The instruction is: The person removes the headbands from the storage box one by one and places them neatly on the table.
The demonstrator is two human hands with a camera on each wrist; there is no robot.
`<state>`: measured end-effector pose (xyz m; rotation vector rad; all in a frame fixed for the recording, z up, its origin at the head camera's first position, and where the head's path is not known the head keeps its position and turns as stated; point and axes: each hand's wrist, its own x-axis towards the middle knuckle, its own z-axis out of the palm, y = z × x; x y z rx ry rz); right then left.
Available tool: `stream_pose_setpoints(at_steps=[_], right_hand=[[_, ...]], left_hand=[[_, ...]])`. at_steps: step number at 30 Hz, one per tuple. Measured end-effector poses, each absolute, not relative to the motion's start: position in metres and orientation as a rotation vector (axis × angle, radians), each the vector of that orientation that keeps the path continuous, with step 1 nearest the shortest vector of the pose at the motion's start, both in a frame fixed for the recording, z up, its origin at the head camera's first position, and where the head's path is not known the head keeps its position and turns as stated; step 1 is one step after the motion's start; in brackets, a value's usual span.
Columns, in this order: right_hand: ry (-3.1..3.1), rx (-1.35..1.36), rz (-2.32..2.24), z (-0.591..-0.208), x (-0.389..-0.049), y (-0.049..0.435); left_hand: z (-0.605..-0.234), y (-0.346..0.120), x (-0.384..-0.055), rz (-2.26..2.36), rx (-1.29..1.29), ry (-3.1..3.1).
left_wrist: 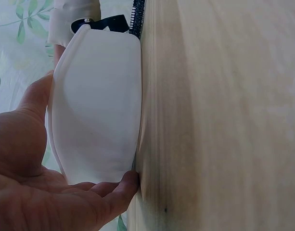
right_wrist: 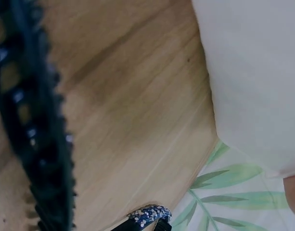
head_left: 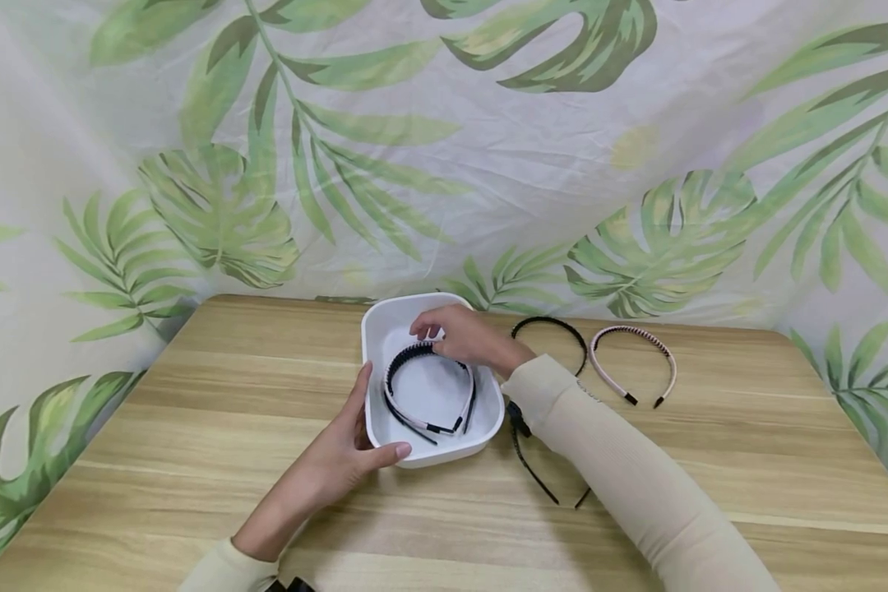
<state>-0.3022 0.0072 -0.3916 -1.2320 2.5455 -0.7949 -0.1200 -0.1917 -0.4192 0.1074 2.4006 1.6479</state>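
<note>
By worktop's (head_left: pixel 192 436) far edge, left hand (head_left: pixel 329 464) gripping box (head_left: pixel 427 388); right hand (head_left: pixel 464 334) half-curled, hold unclear, likely arranging headbands (head_left: pixel 409 353), next probably needing careful withdrawal.

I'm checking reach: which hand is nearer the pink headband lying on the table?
Right. The right hand is over the white bin, left of that pink headband; the left hand holds the bin's left side, farther off.
</note>
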Motion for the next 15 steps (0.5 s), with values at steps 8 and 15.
stream_pose_setpoints(at_steps=[8,15], right_hand=[[2.585,-1.236,-0.761,-0.3949,-0.3042,0.0085],[2.594,-1.252,-0.726,-0.3965,-0.3038,0.0067]], left_hand=[[-0.4182,-0.1906,-0.1227,1.628,0.121,2.415],[-0.4183,-0.191,-0.1207,1.656,0.138,2.403]])
